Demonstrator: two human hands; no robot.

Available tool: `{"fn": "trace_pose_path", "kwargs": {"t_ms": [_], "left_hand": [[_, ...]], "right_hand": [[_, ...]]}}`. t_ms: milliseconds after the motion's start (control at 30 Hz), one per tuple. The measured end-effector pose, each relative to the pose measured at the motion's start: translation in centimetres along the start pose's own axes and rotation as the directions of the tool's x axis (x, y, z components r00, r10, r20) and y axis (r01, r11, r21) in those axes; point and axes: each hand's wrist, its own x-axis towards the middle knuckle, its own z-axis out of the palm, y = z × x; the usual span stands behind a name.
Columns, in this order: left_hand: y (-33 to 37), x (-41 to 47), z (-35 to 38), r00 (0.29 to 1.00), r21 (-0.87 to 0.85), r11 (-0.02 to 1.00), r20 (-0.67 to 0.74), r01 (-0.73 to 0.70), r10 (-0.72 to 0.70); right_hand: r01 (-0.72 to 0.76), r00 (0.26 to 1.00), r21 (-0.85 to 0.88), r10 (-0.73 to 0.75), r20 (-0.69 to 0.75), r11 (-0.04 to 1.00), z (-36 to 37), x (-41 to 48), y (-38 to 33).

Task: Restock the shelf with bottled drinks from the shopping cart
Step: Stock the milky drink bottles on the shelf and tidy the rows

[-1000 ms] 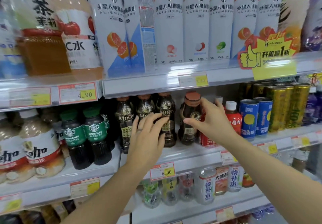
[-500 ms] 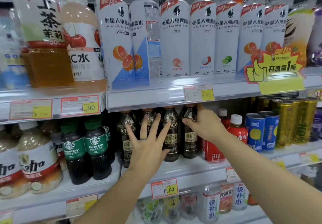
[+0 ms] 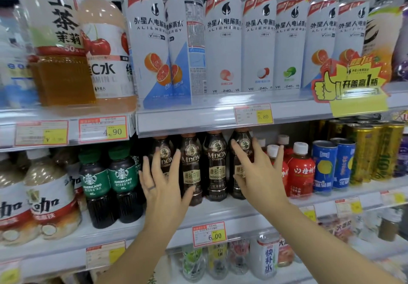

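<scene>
Dark brown plastic coffee bottles (image 3: 215,169) are standing in a row on the white middle shelf (image 3: 220,213), and you are resting your right hand (image 3: 258,173), fingers spread, against the rightmost one (image 3: 241,149). Your left hand (image 3: 164,184) is hovering splayed before the leftmost bottles, gripping nothing.

Four dark coffee bottles (image 3: 215,169) with brown labels stood upright in a tight row on the middle shelf (image 3: 220,215), shoulder to shoulder, caps hidden behind the upper shelf's edge.
</scene>
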Motion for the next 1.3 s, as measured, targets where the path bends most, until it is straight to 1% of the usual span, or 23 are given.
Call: {"fn": "trace_pose_path", "kwargs": {"t_ms": [67,167,367,567,667,733,767,833,867,933,1000,1067,1100,1300], "left_hand": [[-0.4,-0.3,-0.1,0.995,-0.112,0.991,0.07,0.072,-0.065],[-0.4,-0.5,0.1,0.991,-0.174,0.981,0.113,0.089,-0.07],[-0.3,-0.6,0.5,0.987,-0.137,0.984,0.126,0.115,-0.098],[0.4,-0.8,0.4,0.984,-0.124,0.987,0.154,0.105,-0.086],[0.3,-1.0,0.1,0.988,-0.164,0.982,0.14,0.093,-0.07],[-0.2,-1.2,-0.1,0.993,-0.235,0.968,0.097,0.082,-0.06],[-0.5,-1.2,-0.2,0.995,-0.281,0.956,0.073,0.083,-0.065],[-1.1,-1.2,-0.2,0.991,-0.366,0.921,0.065,0.133,-0.118],[-1.2,-1.2,-0.2,0.982,-0.406,0.894,0.087,0.189,-0.168],[-1.6,-0.9,-0.1,0.945,-0.481,0.813,0.162,0.327,-0.284],[-2.1,-0.5,0.1,0.915,-0.507,0.762,0.226,0.403,-0.334],[-2.5,-0.3,0.2,0.906,-0.495,0.76,0.256,0.421,-0.336],[-2.6,-0.2,0.2,0.905,-0.495,0.758,0.264,0.424,-0.334],[-2.8,-0.1,-0.1,0.91,-0.498,0.766,0.289,0.407,-0.296]], "right_hand": [[-0.024,0.999,-0.037,0.025,0.022,0.999,0.4,-0.1,0.0],[-0.048,0.998,-0.079,0.051,0.038,0.996,0.6,0.0,0.3],[-0.045,0.999,-0.094,0.046,0.01,0.995,1.1,0.1,0.3],[-0.049,0.999,-0.047,0.05,0.015,0.998,0.9,0.4,0.1],[-0.053,0.999,0.003,0.053,-0.007,0.999,0.7,0.4,-0.1],[-0.024,0.996,0.064,0.029,-0.088,0.998,0.6,0.1,-0.3],[0.019,0.99,0.111,-0.003,-0.143,0.994,0.7,-0.3,-0.7],[0.121,0.974,0.236,-0.07,-0.214,0.964,0.8,-1.4,-2.2],[0.135,0.978,0.305,-0.077,-0.196,0.943,0.9,-1.9,-3.1],[0.062,0.994,0.43,-0.017,-0.108,0.901,1.3,-2.6,-4.8],[-0.07,0.994,0.504,0.102,-0.038,0.861,2.0,-2.4,-5.8],[-0.174,0.978,0.533,0.207,-0.003,0.828,2.6,-1.9,-6.2],[-0.198,0.973,0.533,0.232,0.003,0.822,2.9,-1.7,-6.4],[-0.206,0.967,0.543,0.256,-0.017,0.814,3.9,-1.3,-6.4]]}}
